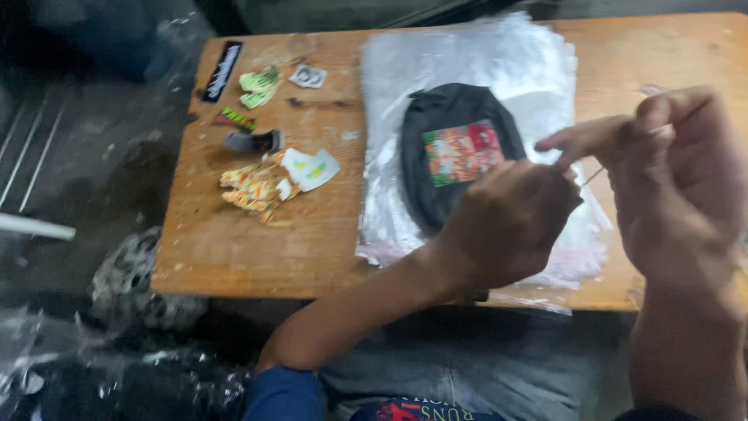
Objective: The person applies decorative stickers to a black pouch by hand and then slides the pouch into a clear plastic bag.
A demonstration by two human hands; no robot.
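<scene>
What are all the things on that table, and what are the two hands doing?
Table: one, brown wood, fills the middle of the view.
Plastic bags: a clear stack, right half of the table.
Cloth pouch: one, black with a colourful picture patch, on the plastic bags.
Paper tags: a loose pile, yellow and orange, left of the bags.
Stickers: a few, white with green, beside the tags.
Black strip: one, far left corner.
Left hand: over the pouch, grip closed on something thin, too blurred to tell.
Right hand: raised at right, fingers pinched together.
</scene>
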